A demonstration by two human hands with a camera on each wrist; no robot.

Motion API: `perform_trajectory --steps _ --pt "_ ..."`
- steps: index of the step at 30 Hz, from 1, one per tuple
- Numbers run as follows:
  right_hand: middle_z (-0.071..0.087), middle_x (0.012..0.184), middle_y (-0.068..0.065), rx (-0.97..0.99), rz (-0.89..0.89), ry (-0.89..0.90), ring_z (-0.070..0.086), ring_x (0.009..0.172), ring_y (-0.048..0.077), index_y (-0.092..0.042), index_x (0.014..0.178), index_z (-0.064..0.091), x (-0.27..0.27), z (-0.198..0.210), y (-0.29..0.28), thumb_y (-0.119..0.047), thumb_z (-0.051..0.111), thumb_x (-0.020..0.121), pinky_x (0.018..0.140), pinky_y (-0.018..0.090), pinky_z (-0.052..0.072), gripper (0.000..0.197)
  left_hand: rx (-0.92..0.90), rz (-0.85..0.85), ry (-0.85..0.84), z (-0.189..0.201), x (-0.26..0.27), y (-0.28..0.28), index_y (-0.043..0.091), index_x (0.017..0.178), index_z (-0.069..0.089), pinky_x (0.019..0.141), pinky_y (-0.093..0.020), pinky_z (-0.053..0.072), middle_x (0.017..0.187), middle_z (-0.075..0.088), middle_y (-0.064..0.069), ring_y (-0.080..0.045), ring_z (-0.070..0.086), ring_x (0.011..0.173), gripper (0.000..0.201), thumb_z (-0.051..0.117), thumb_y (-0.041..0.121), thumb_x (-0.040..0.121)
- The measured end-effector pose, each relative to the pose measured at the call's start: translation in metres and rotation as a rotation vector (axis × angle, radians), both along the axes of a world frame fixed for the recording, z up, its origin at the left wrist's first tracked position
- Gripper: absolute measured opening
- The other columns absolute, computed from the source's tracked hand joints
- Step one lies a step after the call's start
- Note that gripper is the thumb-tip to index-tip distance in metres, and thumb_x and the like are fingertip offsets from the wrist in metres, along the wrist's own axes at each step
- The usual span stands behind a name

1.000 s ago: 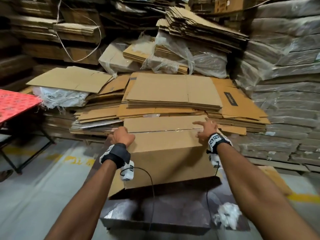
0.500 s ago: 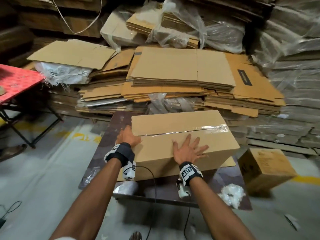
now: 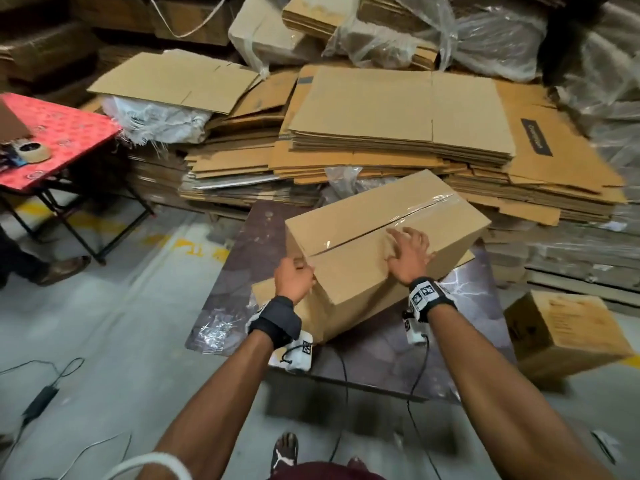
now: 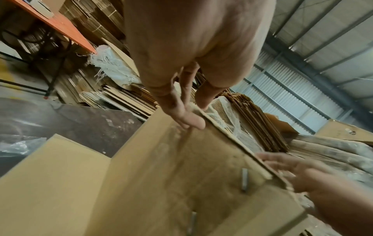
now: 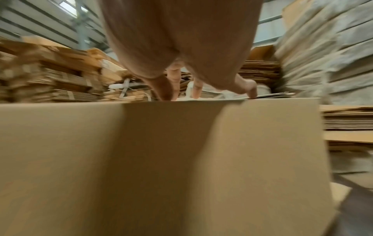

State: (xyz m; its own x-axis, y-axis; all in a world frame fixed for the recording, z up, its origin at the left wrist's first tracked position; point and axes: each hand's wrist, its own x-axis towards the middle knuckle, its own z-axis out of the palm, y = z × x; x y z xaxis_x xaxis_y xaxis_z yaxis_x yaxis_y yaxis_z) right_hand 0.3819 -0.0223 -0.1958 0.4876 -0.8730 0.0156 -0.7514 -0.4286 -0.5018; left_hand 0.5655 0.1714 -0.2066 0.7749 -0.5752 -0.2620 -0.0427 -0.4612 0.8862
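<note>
Head view: taped cardboard box [image 3: 353,303] sits skewed on the dark surface [image 3: 249,251]. Flattened cardboard stacks [image 3: 398,126] are packed right behind it, there's a smaller box [image 3: 561,337] on the floor off to the right, and crumpled plastic [image 3: 214,332] by the surface's left edge. Left hand [image 3: 294,278] hooks the near left corner, right hand [image 3: 410,252] lies over the top front edge.

Left wrist view: fingers [image 4: 187,118] and thumb curl round the box's corner edge.

Right wrist view, pretty blurry: fingers [image 5: 251,89] spread wide, tips pressing the box top.
</note>
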Motion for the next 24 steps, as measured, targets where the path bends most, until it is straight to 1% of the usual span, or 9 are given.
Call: perform_trajectory --steps 2,6,8,10,13,15,19,22,24 --pt "0.037 0.153 0.005 -0.071 0.062 -0.019 0.022 0.147 0.025 -0.031 0.144 0.051 0.022 -0.003 0.031 -0.011 0.066 0.079 0.113 0.073 0.020 0.070 -0.099 0.000 -0.022 -0.007 0.001 0.003 0.002 0.118 0.066 0.080 -0.038 0.062 0.108 0.071 -0.016 -0.013 0.066 0.077 0.022 0.062 0.003 0.097" --pt "0.050 0.140 0.001 -0.015 0.051 -0.234 0.038 0.139 0.021 -0.028 0.136 0.058 0.073 -0.019 0.101 -0.024 0.066 0.087 0.119 0.061 0.018 0.049 -0.164 -0.029 -0.055 -0.016 0.011 0.012 0.014 0.108 0.071 0.090 -0.032 0.059 0.098 0.074 -0.004 -0.020 0.070 0.095 0.027 0.068 -0.003 0.088" --pt "0.058 0.132 0.000 -0.009 -0.044 -0.341 0.047 0.131 0.020 -0.026 0.128 0.064 0.087 -0.025 0.117 -0.027 0.063 0.089 0.119 0.056 0.021 0.039 -0.183 -0.073 -0.049 -0.017 0.011 0.017 0.012 0.106 0.071 0.084 -0.021 0.057 0.095 0.074 -0.004 -0.019 0.070 0.094 0.031 0.073 -0.007 0.082" --pt "0.062 0.126 -0.003 -0.064 -0.111 -0.391 0.053 0.125 0.018 -0.024 0.120 0.067 0.091 -0.030 0.122 -0.024 0.061 0.089 0.118 0.053 0.024 0.032 -0.212 -0.105 -0.069 -0.021 0.013 0.021 0.011 0.108 0.072 0.083 -0.017 0.056 0.098 0.075 -0.002 -0.014 0.071 0.095 0.031 0.079 -0.003 0.081" --pt "0.063 0.119 -0.007 -0.142 -0.149 -0.414 0.056 0.116 0.014 -0.026 0.111 0.066 0.087 -0.037 0.124 -0.022 0.058 0.090 0.115 0.053 0.030 0.023 -0.276 -0.109 -0.080 -0.025 0.016 0.022 0.014 0.105 0.075 0.091 -0.026 0.056 0.100 0.077 0.001 -0.010 0.072 0.097 0.015 0.075 0.008 0.090" --pt "0.063 0.118 -0.009 -0.160 -0.154 -0.423 0.056 0.113 0.012 -0.027 0.108 0.065 0.086 -0.039 0.123 -0.021 0.059 0.090 0.114 0.052 0.032 0.020 -0.315 -0.059 -0.074 -0.022 0.017 0.018 0.022 0.094 0.075 0.087 -0.031 0.057 0.094 0.077 0.001 -0.011 0.071 0.090 0.006 0.071 0.017 0.095" --pt "0.064 0.118 -0.009 -0.174 -0.167 -0.433 0.057 0.113 0.012 -0.027 0.107 0.066 0.088 -0.039 0.123 -0.021 0.060 0.089 0.115 0.052 0.031 0.020 -0.307 0.022 -0.060 -0.025 0.023 0.006 0.024 0.078 0.071 0.078 -0.047 0.061 0.077 0.075 -0.003 -0.018 0.070 0.073 0.015 0.077 0.035 0.086" --pt "0.064 0.118 -0.009 -0.167 -0.180 -0.427 0.057 0.113 0.012 -0.027 0.107 0.066 0.089 -0.036 0.125 -0.020 0.061 0.090 0.117 0.051 0.029 0.019 -0.243 0.021 -0.041 -0.033 0.028 -0.003 0.022 0.078 0.068 0.073 -0.049 0.062 0.075 0.074 -0.003 -0.024 0.072 0.074 0.035 0.068 0.057 0.076" --pt "0.064 0.118 -0.009 -0.163 -0.188 -0.431 0.057 0.113 0.012 -0.027 0.106 0.066 0.089 -0.034 0.125 -0.018 0.061 0.090 0.118 0.050 0.028 0.019 -0.189 -0.002 -0.066 -0.033 0.028 -0.006 0.022 0.080 0.066 0.074 -0.048 0.062 0.078 0.073 -0.003 -0.026 0.072 0.076 0.035 0.064 0.058 0.077"
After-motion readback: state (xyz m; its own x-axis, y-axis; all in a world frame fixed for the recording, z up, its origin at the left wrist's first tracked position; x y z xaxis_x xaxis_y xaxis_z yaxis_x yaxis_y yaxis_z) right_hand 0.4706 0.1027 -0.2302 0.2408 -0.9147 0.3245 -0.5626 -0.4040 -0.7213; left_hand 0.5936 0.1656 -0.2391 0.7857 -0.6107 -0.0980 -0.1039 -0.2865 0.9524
